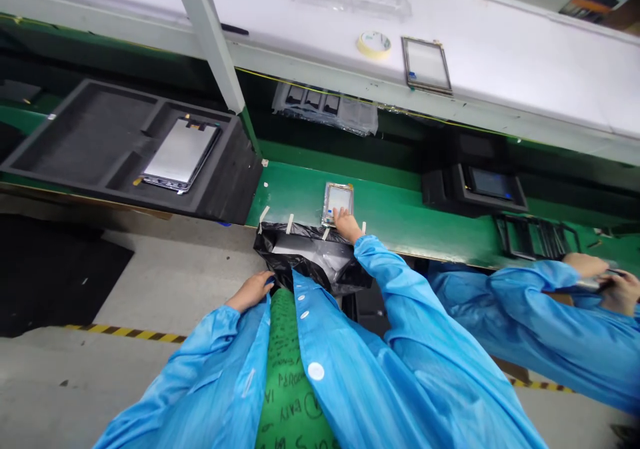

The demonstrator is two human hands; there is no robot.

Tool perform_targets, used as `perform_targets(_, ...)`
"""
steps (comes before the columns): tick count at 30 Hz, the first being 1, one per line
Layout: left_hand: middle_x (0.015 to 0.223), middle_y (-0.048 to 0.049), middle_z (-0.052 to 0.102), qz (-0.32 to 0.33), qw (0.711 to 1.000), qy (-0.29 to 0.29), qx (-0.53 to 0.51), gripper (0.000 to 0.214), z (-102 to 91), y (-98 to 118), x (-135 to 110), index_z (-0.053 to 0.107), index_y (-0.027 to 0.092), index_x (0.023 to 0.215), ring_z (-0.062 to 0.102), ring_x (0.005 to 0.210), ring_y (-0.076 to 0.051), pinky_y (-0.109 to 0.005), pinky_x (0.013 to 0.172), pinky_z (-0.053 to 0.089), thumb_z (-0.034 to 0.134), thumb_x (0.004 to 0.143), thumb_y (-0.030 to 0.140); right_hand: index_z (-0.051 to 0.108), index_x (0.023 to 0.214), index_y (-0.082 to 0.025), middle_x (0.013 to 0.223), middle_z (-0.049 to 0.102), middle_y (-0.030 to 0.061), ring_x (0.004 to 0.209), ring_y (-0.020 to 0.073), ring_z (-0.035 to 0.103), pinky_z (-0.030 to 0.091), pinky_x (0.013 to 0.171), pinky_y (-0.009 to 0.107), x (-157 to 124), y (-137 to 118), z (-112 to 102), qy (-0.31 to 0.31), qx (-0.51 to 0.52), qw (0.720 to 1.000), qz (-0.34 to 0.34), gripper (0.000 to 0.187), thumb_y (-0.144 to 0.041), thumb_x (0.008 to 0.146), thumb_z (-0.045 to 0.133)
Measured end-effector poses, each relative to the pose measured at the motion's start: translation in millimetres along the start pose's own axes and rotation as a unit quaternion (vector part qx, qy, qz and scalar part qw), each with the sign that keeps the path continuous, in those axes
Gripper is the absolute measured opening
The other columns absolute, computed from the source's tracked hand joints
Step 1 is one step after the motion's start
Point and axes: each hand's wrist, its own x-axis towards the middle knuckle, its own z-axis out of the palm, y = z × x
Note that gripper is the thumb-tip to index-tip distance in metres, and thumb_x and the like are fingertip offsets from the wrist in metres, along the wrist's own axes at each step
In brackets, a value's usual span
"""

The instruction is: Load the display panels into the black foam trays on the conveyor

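My right hand [347, 225] rests its fingers on the lower edge of a framed glass touch panel [338, 203], which lies flat on the green conveyor bench [395, 219]. My left hand [253, 290] is closed at the lower rim of a black plastic bag [305, 252]. Strips of masking tape [289, 223] fix the bag's upper edge to the bench. Both of my arms are in blue antistatic sleeves. A co-worker's hands [600, 279] meet at the right, holding something small and partly hidden.
A black foam tray [75, 119] holds a silver panel [181, 153] at the left. On the white shelf above are a tape roll [374, 45] and another glass panel [427, 65]. A metal post [210, 35] rises at the upper left. Black frames [535, 239] stand at the right.
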Motion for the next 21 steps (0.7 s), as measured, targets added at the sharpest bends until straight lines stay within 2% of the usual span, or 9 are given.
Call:
perform_targets(4, 0.129, -0.0207, 0.069, 0.016, 0.996, -0.017, -0.082, 0.053, -1.3, 20, 18, 0.067, 0.012, 0.121, 0.063, 0.124, -0.035, -0.047, 0.114, 0.042, 0.071, 0.081, 0.047, 0.026, 0.159, 0.003, 0.158, 0.035, 0.0320, 0.145, 0.0398, 0.036, 0.030, 0.121, 0.057, -13, 9, -41, 0.050, 0.005, 0.999, 0.008, 0.062, -0.010, 0.099, 0.023)
perform_targets(7, 0.131, -0.0235, 0.068, 0.031, 0.982, -0.060, -0.174, 0.068, -5.3, 52, 36, 0.057, 0.011, 0.133, 0.068, 0.119, -0.033, -0.049, 0.105, 0.051, 0.052, 0.092, 0.065, 0.031, 0.159, -0.001, 0.159, 0.040, 0.0250, 0.147, 0.0339, 0.037, 0.029, 0.123, 0.049, -41, -6, -52, 0.102, 0.014, 0.995, 0.013, 0.061, -0.010, 0.100, 0.022)
perform_targets(9, 0.138, -0.0252, 0.063, 0.024, 0.942, -0.117, -0.315, 0.075, -11.2, 79, 47, 0.048, 0.012, 0.141, 0.067, 0.122, -0.032, -0.052, 0.102, 0.053, 0.035, 0.097, 0.072, 0.036, 0.159, -0.007, 0.160, 0.042, 0.0189, 0.149, 0.0310, 0.037, 0.029, 0.125, 0.047, -71, -31, -39, 0.131, 0.032, 0.991, -0.013, 0.061, -0.010, 0.099, 0.027)
perform_targets(11, 0.146, -0.0264, 0.056, 0.009, 0.875, -0.169, -0.453, 0.079, -17.6, 105, 55, 0.042, 0.012, 0.146, 0.063, 0.128, -0.033, -0.055, 0.102, 0.052, 0.025, 0.099, 0.074, 0.043, 0.157, -0.013, 0.157, 0.048, 0.0151, 0.148, 0.0292, 0.040, 0.032, 0.124, 0.047, -105, -65, -16, 0.161, 0.057, 0.983, -0.074, 0.060, -0.010, 0.097, 0.035)
perform_targets(12, 0.149, -0.0263, 0.054, -0.002, 0.851, -0.180, -0.493, 0.078, -19.8, 115, 57, 0.040, 0.011, 0.148, 0.062, 0.130, -0.033, -0.055, 0.103, 0.052, 0.023, 0.101, 0.071, 0.047, 0.155, -0.015, 0.154, 0.052, 0.0146, 0.146, 0.0284, 0.043, 0.036, 0.122, 0.047, -121, -82, -4, 0.184, 0.069, 0.974, -0.110, 0.059, -0.010, 0.097, 0.038)
perform_targets(14, 0.151, -0.0239, 0.053, -0.032, 0.847, -0.181, -0.499, 0.065, -20.4, 128, 58, 0.034, 0.011, 0.154, 0.063, 0.128, -0.029, -0.049, 0.105, 0.053, 0.023, 0.107, 0.055, 0.053, 0.149, -0.016, 0.146, 0.059, 0.0156, 0.140, 0.0273, 0.051, 0.046, 0.113, 0.045, -148, -113, 14, 0.233, 0.080, 0.955, -0.164, 0.052, -0.013, 0.098, 0.044)
perform_targets(17, 0.150, -0.0175, 0.056, -0.078, 0.861, -0.201, -0.462, 0.053, -12.7, 122, 51, 0.029, 0.017, 0.160, 0.068, 0.121, -0.025, -0.044, 0.105, 0.055, 0.028, 0.108, 0.031, 0.058, 0.142, -0.019, 0.139, 0.063, 0.0148, 0.127, 0.0267, 0.058, 0.051, 0.100, 0.042, -175, -138, 21, 0.260, 0.076, 0.938, -0.218, 0.043, -0.029, 0.100, 0.057)
perform_targets(19, 0.148, -0.0130, 0.060, -0.080, 0.855, -0.234, -0.456, 0.054, -7.8, 106, 43, 0.028, 0.026, 0.161, 0.070, 0.118, -0.027, -0.047, 0.104, 0.056, 0.033, 0.108, 0.030, 0.061, 0.138, -0.021, 0.139, 0.062, 0.0130, 0.120, 0.0254, 0.058, 0.050, 0.099, 0.039, -187, -143, 17, 0.247, 0.083, 0.934, -0.246, 0.047, -0.042, 0.096, 0.066)
perform_targets(21, 0.145, -0.0097, 0.063, -0.055, 0.841, -0.259, -0.472, 0.062, -7.6, 89, 37, 0.028, 0.034, 0.162, 0.070, 0.118, -0.029, -0.048, 0.106, 0.055, 0.048, 0.104, 0.027, 0.064, 0.132, -0.018, 0.137, 0.061, 0.0125, 0.116, 0.0239, 0.057, 0.048, 0.099, 0.035, -197, -144, 13, 0.235, 0.101, 0.932, -0.256, 0.051, -0.048, 0.092, 0.071)
